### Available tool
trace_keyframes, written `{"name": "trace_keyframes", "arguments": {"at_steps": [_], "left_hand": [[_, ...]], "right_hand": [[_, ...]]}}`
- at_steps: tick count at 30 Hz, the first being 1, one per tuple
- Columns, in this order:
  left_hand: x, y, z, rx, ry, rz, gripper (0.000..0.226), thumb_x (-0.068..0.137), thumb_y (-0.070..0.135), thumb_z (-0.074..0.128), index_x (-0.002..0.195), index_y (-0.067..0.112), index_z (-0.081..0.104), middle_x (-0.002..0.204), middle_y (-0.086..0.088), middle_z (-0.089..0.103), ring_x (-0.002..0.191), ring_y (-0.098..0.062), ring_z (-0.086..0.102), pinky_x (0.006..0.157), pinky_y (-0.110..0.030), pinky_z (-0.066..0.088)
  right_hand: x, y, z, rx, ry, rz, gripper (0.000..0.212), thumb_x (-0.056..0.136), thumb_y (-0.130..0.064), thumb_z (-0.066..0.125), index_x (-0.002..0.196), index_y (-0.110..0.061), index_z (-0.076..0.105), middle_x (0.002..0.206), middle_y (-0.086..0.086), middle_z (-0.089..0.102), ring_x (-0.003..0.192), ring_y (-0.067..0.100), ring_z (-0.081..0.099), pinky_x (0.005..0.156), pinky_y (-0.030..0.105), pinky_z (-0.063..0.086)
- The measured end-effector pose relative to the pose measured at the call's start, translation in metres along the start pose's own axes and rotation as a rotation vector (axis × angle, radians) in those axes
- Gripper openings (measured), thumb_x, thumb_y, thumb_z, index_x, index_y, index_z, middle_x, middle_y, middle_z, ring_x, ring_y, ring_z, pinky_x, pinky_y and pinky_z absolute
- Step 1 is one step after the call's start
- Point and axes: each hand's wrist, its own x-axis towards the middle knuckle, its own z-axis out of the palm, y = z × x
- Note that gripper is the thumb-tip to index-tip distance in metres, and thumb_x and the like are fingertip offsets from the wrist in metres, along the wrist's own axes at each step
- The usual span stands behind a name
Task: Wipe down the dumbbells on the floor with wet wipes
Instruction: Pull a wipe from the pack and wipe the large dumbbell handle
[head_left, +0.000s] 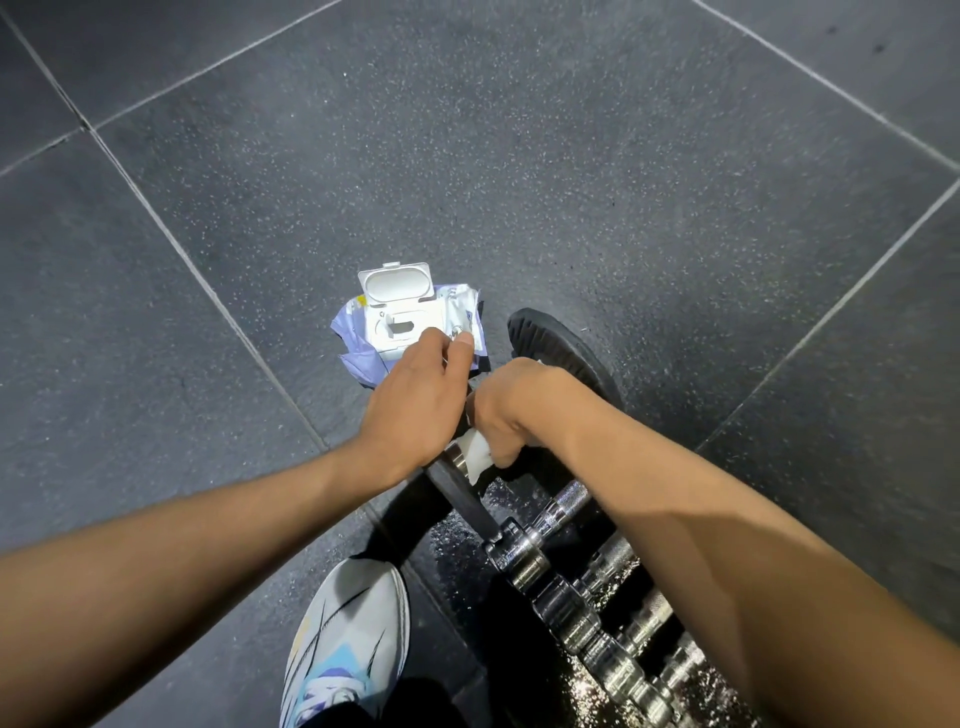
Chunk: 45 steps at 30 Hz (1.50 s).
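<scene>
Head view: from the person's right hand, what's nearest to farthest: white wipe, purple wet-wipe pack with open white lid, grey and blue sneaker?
1. The white wipe, gripped in the right hand.
2. The purple wet-wipe pack, ahead and left.
3. The grey and blue sneaker, lower left, farthest.

Floor (571, 156): dark grey tiles, fine white speckle, thin pale seams. Pack (358, 345): lavender wrapper, small yellow patch by the lid, silvery glare on its right side. Lid (397, 283): plain white. Wipe (478, 454): white. Plate (550, 338): matte black, ribbed rim. Dumbbell (511, 548): dark grey shaft, chrome collar. Other bars (639, 623): chrome, banded rings, fine cross-hatch knurl. Under them the floor goes near black with bright white glints. Shoe (353, 613): off-white upper, thin black slashes, light-blue and purple panels near the laces, a touch of yellow on the left, white sole edge.
</scene>
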Motion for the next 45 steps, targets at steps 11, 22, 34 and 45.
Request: {"name": "trace_keyframes", "arguments": {"at_steps": [11,22,34,45], "left_hand": [[0.005,-0.003,0.003,-0.073,0.003,-0.051,0.041,0.105,0.053,0.032,0.09,0.02,0.05,0.087,0.002,0.061,0.085,-0.022,0.056,0.075,-0.041,0.043],[0.004,-0.002,0.001,-0.098,0.019,-0.042,0.041,0.105,0.051,0.033,0.087,0.018,0.049,0.085,-0.001,0.06,0.082,-0.024,0.056,0.076,-0.042,0.044],[-0.001,0.002,-0.002,-0.071,0.001,-0.018,0.04,0.107,0.048,0.031,0.094,0.016,0.051,0.093,-0.002,0.061,0.089,-0.025,0.057,0.082,-0.045,0.046],[0.001,-0.001,0.0,-0.062,0.015,-0.039,0.041,0.106,0.052,0.032,0.091,0.018,0.05,0.087,0.001,0.061,0.083,-0.02,0.058,0.077,-0.042,0.047]], "right_hand": [[0.001,-0.012,0.066,-0.11,0.746,0.074,0.01,0.086,-0.009,0.063,0.084,-0.02,0.064,0.07,-0.004,0.059,0.07,0.021,0.057,0.07,0.034,0.03],[0.009,-0.03,0.121,0.015,1.082,0.126,0.035,0.101,-0.004,0.032,0.132,0.0,0.049,0.128,0.019,0.055,0.128,0.038,0.048,0.119,0.048,0.028],[-0.019,-0.049,0.132,0.153,1.042,0.217,0.067,0.09,-0.014,0.051,0.154,-0.001,0.036,0.157,0.016,0.041,0.146,0.036,0.032,0.124,0.044,0.014],[-0.004,-0.038,0.088,0.097,0.835,0.401,0.062,0.095,-0.017,0.016,0.149,0.0,0.041,0.146,0.021,0.05,0.145,0.039,0.036,0.126,0.048,0.015]]}}
